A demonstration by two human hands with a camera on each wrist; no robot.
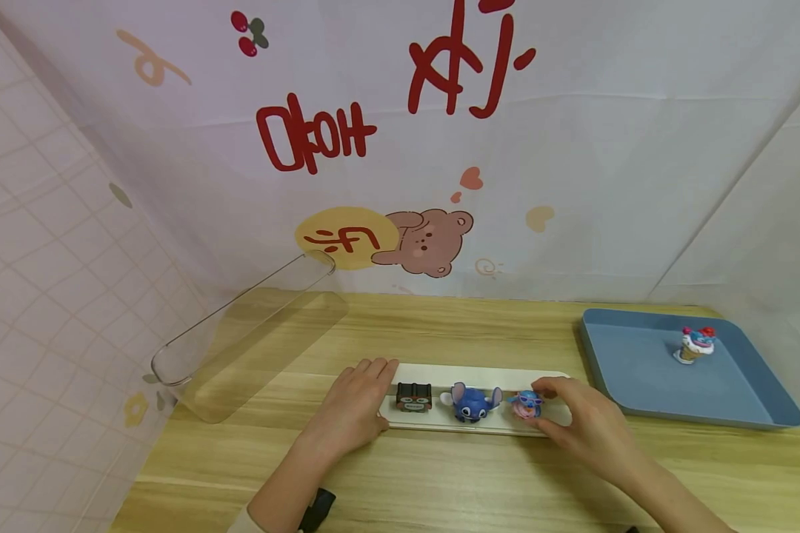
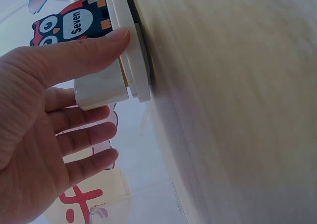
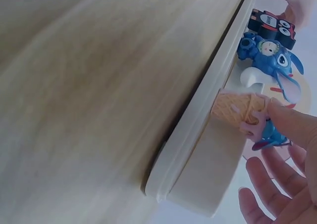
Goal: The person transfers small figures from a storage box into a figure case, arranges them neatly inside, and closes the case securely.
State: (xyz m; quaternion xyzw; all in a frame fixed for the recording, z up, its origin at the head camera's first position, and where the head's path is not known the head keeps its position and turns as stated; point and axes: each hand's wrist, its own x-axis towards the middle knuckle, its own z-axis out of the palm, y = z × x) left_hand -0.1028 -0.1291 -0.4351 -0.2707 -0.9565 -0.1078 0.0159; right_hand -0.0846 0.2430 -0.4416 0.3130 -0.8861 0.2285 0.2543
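A long white display base (image 1: 433,371) lies on the table, with a stepped top. My left hand (image 1: 350,411) holds its left end, the thumb (image 2: 89,55) on the front edge and the fingers behind. A dark owl figure (image 2: 64,26) marked "Seven" stands beside that hand. In the base's middle is a blue big-eared figurine (image 1: 472,403). My right hand (image 1: 593,426) pinches a small ice-cream-cone figurine (image 3: 235,109) between thumb and fingers at the base's right part; the cone's foot is at the white surface. Whether it touches fully cannot be told.
A blue tray (image 1: 680,407) at the right holds another ice-cream-cone figurine (image 1: 695,346). At the left a clear plastic cover (image 1: 253,333) leans on its side. A printed cloth (image 1: 573,163) hangs behind the wooden table (image 1: 440,481).
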